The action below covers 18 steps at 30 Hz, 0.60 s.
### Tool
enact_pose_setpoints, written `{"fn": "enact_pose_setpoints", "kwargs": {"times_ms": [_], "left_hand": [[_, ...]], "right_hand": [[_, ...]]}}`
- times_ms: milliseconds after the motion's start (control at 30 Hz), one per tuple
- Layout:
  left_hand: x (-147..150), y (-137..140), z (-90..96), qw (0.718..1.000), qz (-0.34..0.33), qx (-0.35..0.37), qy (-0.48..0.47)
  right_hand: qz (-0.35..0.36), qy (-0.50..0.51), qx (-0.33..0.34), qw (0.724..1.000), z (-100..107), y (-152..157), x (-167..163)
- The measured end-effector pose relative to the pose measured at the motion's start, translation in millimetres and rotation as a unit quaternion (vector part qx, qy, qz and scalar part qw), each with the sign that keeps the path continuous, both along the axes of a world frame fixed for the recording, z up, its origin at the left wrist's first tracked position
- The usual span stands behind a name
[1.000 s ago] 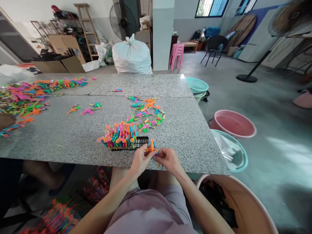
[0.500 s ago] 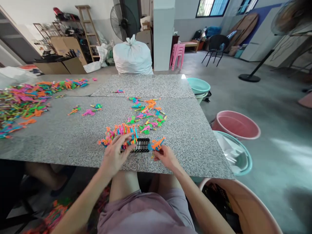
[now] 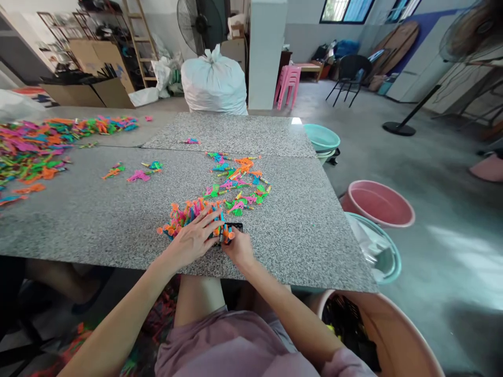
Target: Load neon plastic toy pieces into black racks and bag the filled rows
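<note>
Mauve cloth (image 3: 236, 361) covers the person's lap at the table's near edge, and both forearms reach forward over the speckled table (image 3: 314, 241). Just inside that edge, the right hand (image 3: 239, 250) has its fingers closed on an orange-and-blue toy (image 3: 229, 235), though the thumb side is partly hidden. That toy is at the fingertips, on the hand's left, over the short uncovered stretch of a black rack (image 3: 238, 226). The rack's long axis runs left to right, roughly along the table edge, while the toy appears to stand across it, a round orange end turned toward the person; its exact tilt, and whether it is seated, I cannot tell.

Directly left of it, the left hand (image 3: 192, 240) lies with fingers extended and spread against the right end of a packed row of toys (image 3: 184, 212), gripping nothing that shows. The held toy thus sits between the two hands, nearer the right, with the row's end just beside it.

Past the rack, a loose cluster of toys (image 3: 245, 200) lies in mixed directions, nearest its right end. A larger heap (image 3: 35, 141) spreads far to the left, and a tied white sack (image 3: 214, 81) stands beyond the table.
</note>
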<state>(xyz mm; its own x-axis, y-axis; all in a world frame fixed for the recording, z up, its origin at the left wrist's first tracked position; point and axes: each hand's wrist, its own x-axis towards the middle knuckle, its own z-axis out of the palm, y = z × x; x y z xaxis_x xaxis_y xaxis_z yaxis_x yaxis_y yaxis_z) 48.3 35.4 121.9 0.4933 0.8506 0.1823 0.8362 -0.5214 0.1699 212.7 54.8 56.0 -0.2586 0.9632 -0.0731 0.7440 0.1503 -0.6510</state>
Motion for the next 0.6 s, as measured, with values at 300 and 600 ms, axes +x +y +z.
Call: {"fn": "enact_pose_setpoints", "kwargs": {"times_ms": [300, 600], "left_hand": [[7.5, -2.7, 8.2, 0.999, 0.010, -0.025, -0.018], [5.1, 4.1, -6.0, 0.999, 0.011, 0.028, -0.013]], "right_hand": [[0.043, -0.108, -0.016, 0.993, 17.9, 4.0, -17.5], [0.112, -0.118, 0.080, 0.984, 26.0, 75.7, 28.1]]}}
